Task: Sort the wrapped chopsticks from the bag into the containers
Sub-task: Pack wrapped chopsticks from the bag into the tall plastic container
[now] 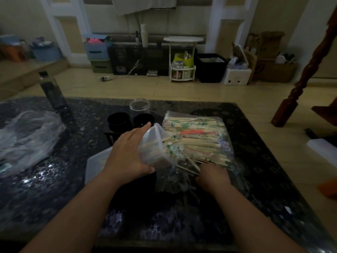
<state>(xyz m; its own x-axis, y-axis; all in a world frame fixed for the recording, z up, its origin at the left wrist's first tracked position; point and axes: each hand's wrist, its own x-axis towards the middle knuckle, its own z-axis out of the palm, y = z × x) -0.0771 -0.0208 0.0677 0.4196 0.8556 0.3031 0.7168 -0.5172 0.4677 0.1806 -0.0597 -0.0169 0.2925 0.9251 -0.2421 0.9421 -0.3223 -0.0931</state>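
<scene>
A clear plastic bag [198, 137] full of wrapped chopsticks lies on the dark table, right of centre. My left hand [129, 154] grips a clear rectangular container [156, 145] tipped on its side, mouth facing the bag. Several wrapped chopsticks [173, 143] stick out of that mouth toward the bag. My right hand [213, 176] is curled at the bag's near edge, pinching the plastic and chopstick ends there. Two black round containers [118, 121] [143, 120] and a clear jar [139, 106] stand behind the left hand.
A white flat lid or tray [96, 161] lies under my left wrist. At the table's left are a crumpled clear bag [27, 137] and a tall dark bottle [52, 94]. The table edge [259, 136] runs along the right. Furniture stands across the floor.
</scene>
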